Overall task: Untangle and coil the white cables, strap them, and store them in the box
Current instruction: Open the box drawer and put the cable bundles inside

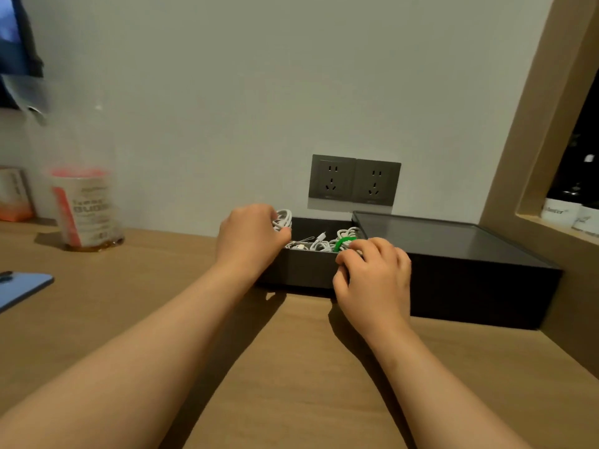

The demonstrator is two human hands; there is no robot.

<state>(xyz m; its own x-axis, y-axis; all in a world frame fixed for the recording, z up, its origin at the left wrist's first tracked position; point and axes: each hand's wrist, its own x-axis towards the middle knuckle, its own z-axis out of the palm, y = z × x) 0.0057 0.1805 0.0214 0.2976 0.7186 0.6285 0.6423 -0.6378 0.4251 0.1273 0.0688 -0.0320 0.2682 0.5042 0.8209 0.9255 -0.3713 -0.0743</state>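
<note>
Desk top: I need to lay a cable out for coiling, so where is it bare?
Bare wood between the forearms, in front of the box, and between the phone and left hand. The box interior is crowded with cables.

Left hand (pixel 251 236) hides its fingers among white cables (pixel 283 218).

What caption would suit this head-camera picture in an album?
Two bare hands at a dark box on a wooden desk: left hand gripping white cables, right hand by a green strap.
</note>
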